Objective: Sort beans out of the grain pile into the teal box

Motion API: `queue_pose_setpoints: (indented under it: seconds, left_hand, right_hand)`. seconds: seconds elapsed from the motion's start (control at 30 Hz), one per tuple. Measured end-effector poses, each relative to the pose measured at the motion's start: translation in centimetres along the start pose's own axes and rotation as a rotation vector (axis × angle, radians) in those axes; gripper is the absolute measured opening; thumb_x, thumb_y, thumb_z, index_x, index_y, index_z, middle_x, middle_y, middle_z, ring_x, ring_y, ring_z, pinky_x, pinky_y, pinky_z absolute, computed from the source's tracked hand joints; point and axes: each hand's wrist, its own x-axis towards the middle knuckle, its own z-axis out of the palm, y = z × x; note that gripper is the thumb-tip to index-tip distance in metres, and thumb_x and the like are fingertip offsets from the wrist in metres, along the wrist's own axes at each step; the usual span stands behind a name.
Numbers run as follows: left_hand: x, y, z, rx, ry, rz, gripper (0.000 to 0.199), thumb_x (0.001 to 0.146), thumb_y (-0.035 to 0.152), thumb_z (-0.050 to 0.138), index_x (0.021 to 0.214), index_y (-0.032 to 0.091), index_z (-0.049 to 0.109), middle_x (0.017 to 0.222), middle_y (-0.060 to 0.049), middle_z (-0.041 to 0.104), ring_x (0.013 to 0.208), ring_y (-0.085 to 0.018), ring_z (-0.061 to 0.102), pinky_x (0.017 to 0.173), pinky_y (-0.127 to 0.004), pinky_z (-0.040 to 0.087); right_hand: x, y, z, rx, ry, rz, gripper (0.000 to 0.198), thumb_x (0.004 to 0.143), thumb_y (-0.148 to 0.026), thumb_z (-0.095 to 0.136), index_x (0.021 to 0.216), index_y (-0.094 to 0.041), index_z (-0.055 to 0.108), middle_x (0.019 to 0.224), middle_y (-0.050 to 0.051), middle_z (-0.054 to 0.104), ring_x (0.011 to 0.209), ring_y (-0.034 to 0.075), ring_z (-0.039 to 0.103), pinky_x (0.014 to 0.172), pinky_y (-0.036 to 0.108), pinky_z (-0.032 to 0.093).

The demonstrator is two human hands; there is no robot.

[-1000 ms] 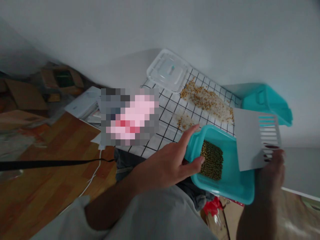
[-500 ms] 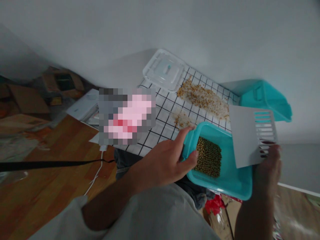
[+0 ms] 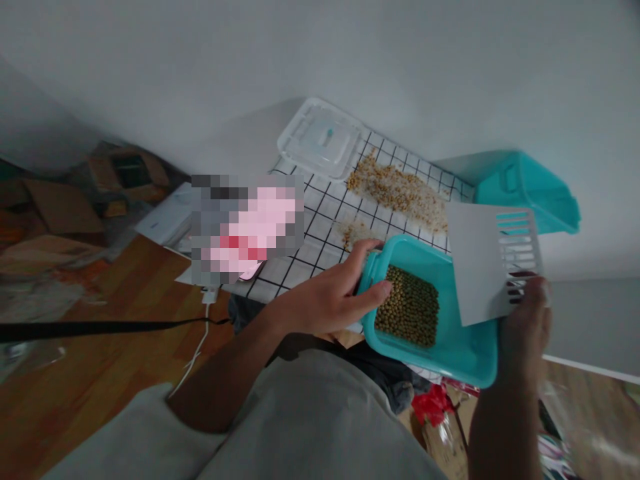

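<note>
My left hand grips the left rim of a teal plastic box, thumb inside and fingers outside. Small greenish-brown beans lie gathered at the box's left end, while its right end shows bare bottom. A flat white slotted plastic panel is in my right hand, tilted over the right end of the box. The fingers of that hand close around the slotted edge, partly behind it. Behind the box, a mix of yellowish kernels and white grains is spread on the checked tabletop.
A clear lid lies at the table's back left. Another teal container stands at the back right by the wall. A blurred-out pink item is at the left edge. Cardboard boxes sit on the floor at far left.
The box and the slotted panel have shifted slightly left and up in view, along with the whole scene. Both hands keep the same hold.
</note>
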Motion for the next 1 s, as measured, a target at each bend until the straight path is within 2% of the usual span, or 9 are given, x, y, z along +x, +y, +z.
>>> queue_pose_setpoints:
  seconds: [0.07,0.13,0.47,0.67,0.73,0.83,0.9,1.0]
  left_hand:
    - [-0.2,0.0,0.1,0.003,0.008,0.017,0.056,0.096,0.047,0.045,0.144,0.024,0.027,0.117,-0.009,0.062,0.103,-0.022,0.061,0.094,-0.04,0.046]
    - [-0.5,0.1,0.2,0.016,0.013,0.024,0.056,0.097,0.046,0.043,0.146,0.024,0.026,0.121,-0.01,0.062,0.104,-0.023,0.061,0.098,-0.042,0.044]
    - [-0.7,0.3,0.7,0.098,0.018,-0.014,0.06,0.098,0.049,0.038,0.149,0.021,0.022,0.101,-0.006,0.066,0.091,-0.022,0.063,0.094,-0.042,0.043]
    - [-0.6,0.4,0.9,0.005,0.04,0.01,0.057,0.098,0.045,0.042,0.148,0.022,0.026,0.113,-0.007,0.063,0.101,-0.02,0.06,0.096,-0.038,0.042]
    - [-0.6,0.3,0.9,-0.063,0.031,-0.017,0.056,0.098,0.047,0.042,0.148,0.025,0.028,0.097,-0.003,0.063,0.087,-0.017,0.061,0.086,-0.035,0.047]
    - [-0.7,-0.3,1.1,-0.202,0.02,-0.112,0.057,0.098,0.053,0.037,0.148,0.031,0.026,0.071,0.005,0.053,0.058,-0.013,0.054,0.058,-0.027,0.048]
    - [-0.8,-0.9,1.2,-0.278,0.035,-0.166,0.055,0.096,0.056,0.037,0.146,0.033,0.029,0.068,0.006,0.051,0.053,-0.012,0.052,0.049,-0.025,0.045]
    - [-1.0,-1.8,1.4,-0.327,0.035,-0.182,0.046,0.096,0.056,0.038,0.133,0.029,0.039,0.064,0.006,0.051,0.051,-0.012,0.053,0.046,-0.023,0.044]
  right_hand:
    - [0.0,-0.1,0.1,0.014,-0.008,-0.033,0.042,0.094,-0.045,0.034,0.103,-0.02,0.067,0.086,0.001,0.058,0.078,0.016,0.051,0.073,0.029,0.039]
    - [0.0,0.0,0.2,-0.001,-0.014,-0.056,0.041,0.095,-0.043,0.033,0.101,-0.021,0.066,0.086,0.001,0.057,0.077,0.016,0.05,0.074,0.029,0.039]
    - [0.3,1.1,0.0,0.05,-0.029,-0.133,0.036,0.093,-0.045,0.039,0.095,-0.02,0.065,0.082,-0.001,0.055,0.076,0.015,0.05,0.07,0.028,0.037]
    - [0.5,1.2,0.1,0.069,-0.023,-0.121,0.038,0.092,-0.048,0.04,0.094,-0.019,0.065,0.08,-0.001,0.055,0.075,0.015,0.049,0.07,0.029,0.038]
    - [0.6,1.4,0.1,0.083,-0.009,-0.116,0.038,0.091,-0.049,0.041,0.094,-0.019,0.066,0.081,-0.001,0.056,0.076,0.015,0.05,0.07,0.029,0.038]
    - [0.7,1.6,0.2,0.091,-0.005,-0.1,0.04,0.091,-0.049,0.04,0.094,-0.019,0.066,0.08,-0.001,0.056,0.075,0.015,0.05,0.069,0.029,0.038]
    - [0.8,1.5,0.2,0.087,0.001,-0.094,0.04,0.091,-0.048,0.04,0.094,-0.018,0.066,0.08,0.0,0.056,0.075,0.015,0.049,0.069,0.029,0.037]
    - [0.9,1.2,0.2,0.082,-0.01,-0.058,0.036,0.091,-0.044,0.039,0.092,-0.019,0.065,0.081,0.0,0.054,0.076,0.016,0.048,0.07,0.03,0.037]
